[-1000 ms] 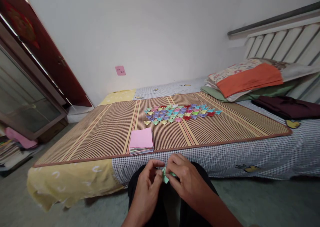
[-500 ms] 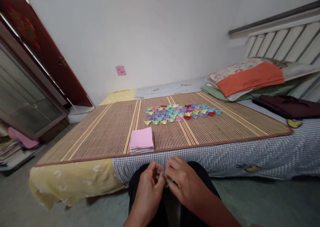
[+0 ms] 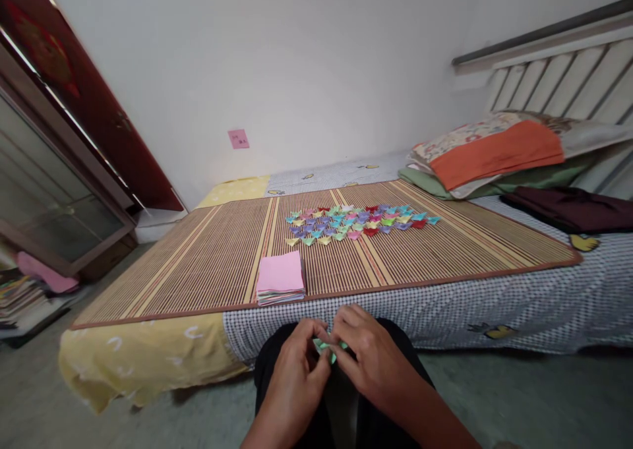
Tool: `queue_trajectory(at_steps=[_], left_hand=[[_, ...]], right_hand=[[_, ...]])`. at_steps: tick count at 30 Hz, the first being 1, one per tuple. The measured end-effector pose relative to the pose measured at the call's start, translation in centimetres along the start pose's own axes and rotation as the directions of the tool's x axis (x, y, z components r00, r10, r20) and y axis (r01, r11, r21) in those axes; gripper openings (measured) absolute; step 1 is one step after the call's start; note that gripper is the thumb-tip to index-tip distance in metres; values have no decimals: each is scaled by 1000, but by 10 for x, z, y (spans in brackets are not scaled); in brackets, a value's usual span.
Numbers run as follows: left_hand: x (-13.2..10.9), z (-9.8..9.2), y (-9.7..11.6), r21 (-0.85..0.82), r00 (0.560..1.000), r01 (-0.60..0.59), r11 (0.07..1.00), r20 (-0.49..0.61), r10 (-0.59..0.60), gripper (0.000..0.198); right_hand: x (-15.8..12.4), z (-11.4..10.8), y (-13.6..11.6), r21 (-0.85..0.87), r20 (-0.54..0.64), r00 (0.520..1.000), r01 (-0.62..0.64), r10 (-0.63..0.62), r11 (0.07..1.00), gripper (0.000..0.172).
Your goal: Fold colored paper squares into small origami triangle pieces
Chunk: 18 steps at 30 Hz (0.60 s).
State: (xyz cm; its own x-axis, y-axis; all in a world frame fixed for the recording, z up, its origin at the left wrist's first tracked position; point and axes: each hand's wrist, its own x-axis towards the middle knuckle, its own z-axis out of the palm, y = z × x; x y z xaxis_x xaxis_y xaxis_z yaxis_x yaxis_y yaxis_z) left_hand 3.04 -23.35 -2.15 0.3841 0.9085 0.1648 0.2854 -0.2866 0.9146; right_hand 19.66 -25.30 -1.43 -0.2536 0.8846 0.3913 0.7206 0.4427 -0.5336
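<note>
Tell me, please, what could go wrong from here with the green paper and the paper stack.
The green paper, pinched by the left hand and right hand, might tear or crease badly. If it slipped, it could drop between the knees. The paper stack sits near the front edge of the mat, so a bump might spill it.

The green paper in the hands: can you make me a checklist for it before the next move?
1. Both hands on it: ok. The left hand and right hand pinch the green paper.
2. Whole paper in view: not ok. Fingers hide part of it.
3. Folds neat: cannot tell. Too little shows.
4. Paper stack out of the way: ok. It sits on the striped mat, apart from the hands, pink sheet on top.
5. Folded paper pieces apart from the hands: ok. They lie in rows beyond the stack.
</note>
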Motion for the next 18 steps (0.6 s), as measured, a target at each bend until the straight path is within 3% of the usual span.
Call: queue_trajectory(at_steps=[3,7,13,18], left_hand=[[0,0,2,176,999,-49,983,4,49,22],[0,2,6,279,997,-81,957,27,76,20],[1,3,4,188,998,-59,980,45,52,17],[0,0,3,167,993,-107,980,-26,113,16]], right_hand=[[-1,1,-2,-3,-8,1000,-19,19,1000,19],[-2,4,-2,-2,-6,1000,-25,25,1000,19],[-3,1,-4,48,-23,999,-45,46,998,21],[-4,-8,-2,252,-90,992,-66,92,965,17]])
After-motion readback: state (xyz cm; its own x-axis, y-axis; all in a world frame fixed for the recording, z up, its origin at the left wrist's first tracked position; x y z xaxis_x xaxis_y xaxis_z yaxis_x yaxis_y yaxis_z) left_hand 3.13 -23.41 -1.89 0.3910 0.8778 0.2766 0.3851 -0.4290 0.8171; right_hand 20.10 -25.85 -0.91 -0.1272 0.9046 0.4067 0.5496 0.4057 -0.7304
